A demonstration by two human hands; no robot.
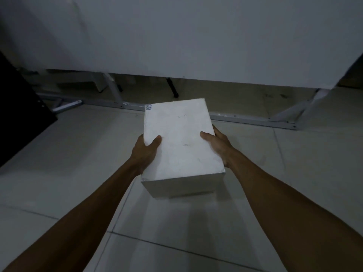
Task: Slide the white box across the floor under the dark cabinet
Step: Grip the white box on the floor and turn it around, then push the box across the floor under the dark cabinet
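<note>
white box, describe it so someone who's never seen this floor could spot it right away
Start at the pale tiled floor in front of the big white panel on its metal frame. In the middle of the view, the white box sits between the left hand and right hand, thumbs on its lid. It alone carries a small sticker at the far left corner and faint handwriting.

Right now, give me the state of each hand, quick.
Left hand: closed on the left side of the white box, thumb on top.
Right hand: closed on the box's right side, thumb on top.
</note>
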